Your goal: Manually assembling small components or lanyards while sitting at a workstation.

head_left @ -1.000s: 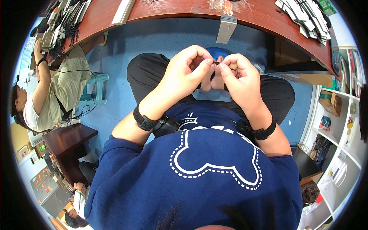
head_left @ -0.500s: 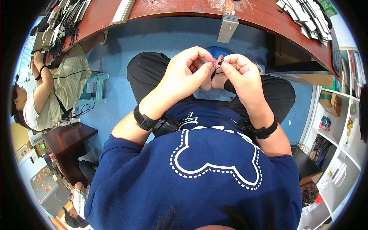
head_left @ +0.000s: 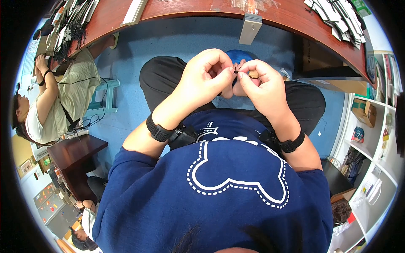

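In front of my lap, above the crossed legs in black trousers [head_left: 162,80], both hands meet at the fingertips. A thin, short piece of black cord [head_left: 236,71] is between them, too small to make out fully. My left hand [head_left: 207,76] pinches it between thumb and forefinger, the other fingers curled in. Opposite, my right hand [head_left: 266,86] is closed in a pinch at the cord's other side. A small tan patch [head_left: 253,74] shows inside the right fingers; what it is I cannot tell.
Ahead runs a red-brown table [head_left: 185,7] with a grey metal bracket [head_left: 250,29] at its edge. Stacks of black-and-white strips [head_left: 337,21] lie on it. A person [head_left: 55,97] sits at the left by a teal stool [head_left: 103,97]. White shelves [head_left: 367,143] stand right.
My right hand has moved slightly left, bringing the fingertips of both hands closer together. The cord's dark loop by the right fingers no longer shows; the tan patch has come into sight.
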The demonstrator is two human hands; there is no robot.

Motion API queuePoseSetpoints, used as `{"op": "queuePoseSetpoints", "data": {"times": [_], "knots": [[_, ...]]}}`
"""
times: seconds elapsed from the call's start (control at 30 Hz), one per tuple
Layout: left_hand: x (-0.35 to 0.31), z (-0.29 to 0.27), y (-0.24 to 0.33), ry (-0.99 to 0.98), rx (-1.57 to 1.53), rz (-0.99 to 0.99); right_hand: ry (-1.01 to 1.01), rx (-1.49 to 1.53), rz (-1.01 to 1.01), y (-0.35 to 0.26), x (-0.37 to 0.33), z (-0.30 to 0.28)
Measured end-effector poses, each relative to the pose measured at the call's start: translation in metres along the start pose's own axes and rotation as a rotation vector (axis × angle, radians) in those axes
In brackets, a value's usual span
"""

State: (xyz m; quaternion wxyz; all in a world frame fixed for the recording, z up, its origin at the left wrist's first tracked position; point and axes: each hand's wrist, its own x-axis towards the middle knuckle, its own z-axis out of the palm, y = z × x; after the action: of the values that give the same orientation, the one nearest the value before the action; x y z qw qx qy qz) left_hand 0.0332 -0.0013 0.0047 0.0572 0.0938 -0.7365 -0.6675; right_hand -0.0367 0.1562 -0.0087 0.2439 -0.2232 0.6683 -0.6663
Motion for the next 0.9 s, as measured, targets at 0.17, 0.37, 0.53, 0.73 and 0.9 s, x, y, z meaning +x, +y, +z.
{"op": "queuePoseSetpoints", "data": {"times": [0.17,0.37,0.53,0.73,0.9], "knots": [[0.002,-0.003,-0.004,-0.035,-0.085,-0.094,0.006,0.059,0.03,-0.002,0.0,0.0],[0.002,-0.003,-0.001,-0.067,-0.196,-0.096,0.036,0.072,-0.029,0.003,0.004,-0.002],[0.003,-0.003,0.0,-0.175,-0.103,0.031,-0.01,0.187,0.067,0.003,0.004,-0.005],[0.007,-0.002,0.007,0.062,0.251,0.239,-0.043,0.199,0.12,0.002,0.002,-0.003],[0.003,-0.008,0.012,-0.033,0.469,0.221,-0.047,0.141,0.127,0.0,0.001,-0.002]]}}
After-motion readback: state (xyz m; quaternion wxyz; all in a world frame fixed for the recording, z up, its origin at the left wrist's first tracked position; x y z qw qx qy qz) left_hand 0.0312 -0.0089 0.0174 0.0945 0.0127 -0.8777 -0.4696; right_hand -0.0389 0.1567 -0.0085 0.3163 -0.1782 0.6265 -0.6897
